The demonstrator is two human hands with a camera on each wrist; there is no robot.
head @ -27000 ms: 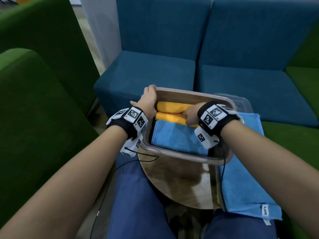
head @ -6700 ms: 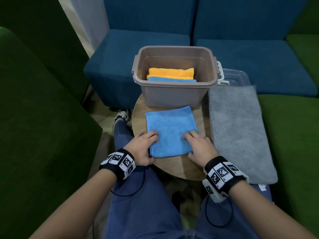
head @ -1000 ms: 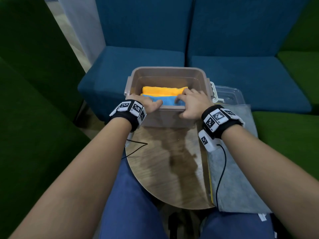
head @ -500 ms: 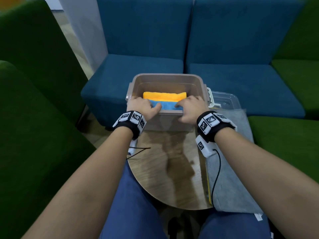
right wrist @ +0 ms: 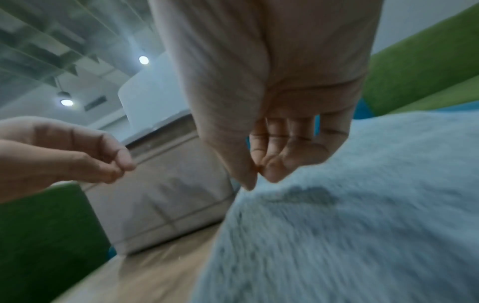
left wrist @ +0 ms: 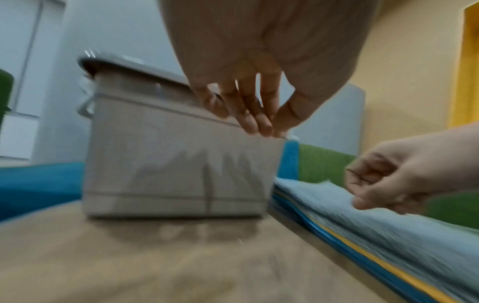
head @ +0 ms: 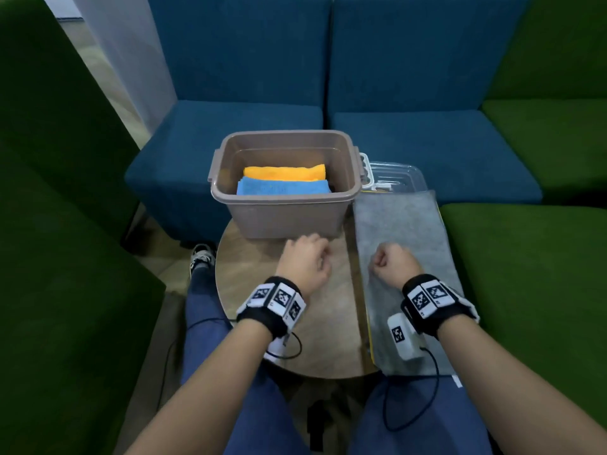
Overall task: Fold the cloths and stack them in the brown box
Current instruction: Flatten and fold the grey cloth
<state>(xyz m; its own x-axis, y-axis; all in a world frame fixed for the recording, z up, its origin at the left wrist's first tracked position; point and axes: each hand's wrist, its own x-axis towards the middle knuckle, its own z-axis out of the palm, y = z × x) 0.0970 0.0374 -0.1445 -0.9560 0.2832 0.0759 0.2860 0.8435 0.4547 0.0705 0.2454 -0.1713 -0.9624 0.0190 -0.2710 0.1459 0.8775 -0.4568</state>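
Note:
The brown box [head: 282, 205] stands at the far side of the round table [head: 295, 330]. Inside it a folded blue cloth [head: 282, 187] lies in front of a folded orange cloth [head: 285, 172]. A grey cloth [head: 404, 244] lies flat on the table's right side. My left hand [head: 305, 261] hovers over the table just in front of the box, fingers loosely hanging, holding nothing [left wrist: 259, 125]. My right hand [head: 391, 262] is over the grey cloth's left part, fingers curled with the thumb tip against them [right wrist: 259, 178]; no cloth shows between them.
Blue and yellow cloth edges [left wrist: 362, 246] show beneath the grey cloth. A clear plastic lid [head: 394, 175] lies behind it, right of the box. Blue sofa seats [head: 410, 152] stand behind the table; green seats [head: 525, 290] flank it on both sides. My knees are under the near edge.
Both hands have pulled back out of the box toward me, leaving the blue cloth inside. The right hand has moved over the grey cloth.

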